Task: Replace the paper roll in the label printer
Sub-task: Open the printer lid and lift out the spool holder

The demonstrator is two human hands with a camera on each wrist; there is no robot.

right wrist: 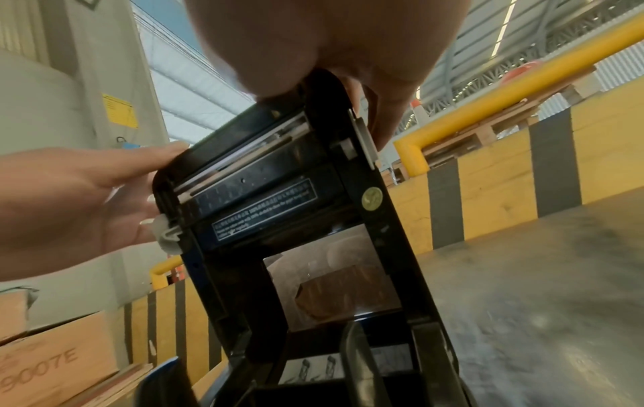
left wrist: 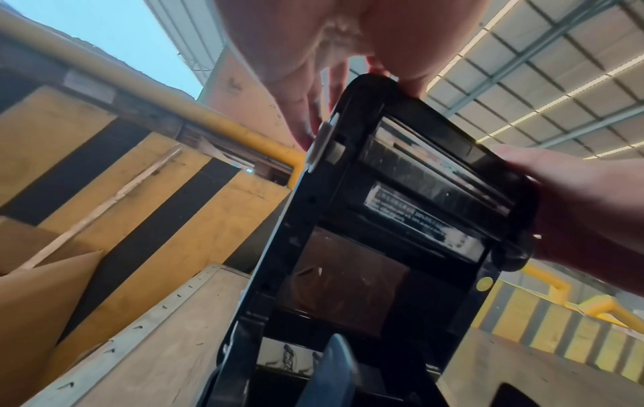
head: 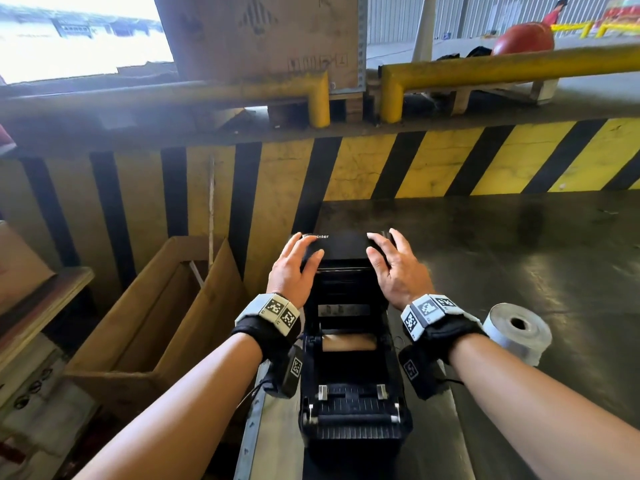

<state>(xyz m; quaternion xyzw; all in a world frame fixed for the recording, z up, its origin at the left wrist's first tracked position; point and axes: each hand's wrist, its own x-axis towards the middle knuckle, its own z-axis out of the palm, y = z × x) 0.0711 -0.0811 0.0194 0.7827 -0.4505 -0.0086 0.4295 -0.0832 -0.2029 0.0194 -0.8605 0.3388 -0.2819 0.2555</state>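
Observation:
A black label printer [head: 353, 403] stands open at the table's near left edge, its lid [head: 343, 245] swung up and away from me. My left hand [head: 306, 251] grips the lid's left top corner and my right hand [head: 384, 251] grips the right one. From the left wrist, the lid [left wrist: 411, 192] shows its underside, fingers [left wrist: 303, 115] down its side. The right wrist shows the same lid [right wrist: 265, 179] from the other side. A brown bare core [head: 349, 342] lies in the roll bay. A white paper roll [head: 516, 330] stands on the table, right of my right wrist.
An open cardboard box [head: 156, 323] sits on the floor left of the table. A yellow-and-black striped barrier [head: 381, 161] with yellow rails [head: 485, 67] runs behind. The dark table top [head: 519, 254] stretches to the right. A big carton [head: 263, 36] stands beyond the rail.

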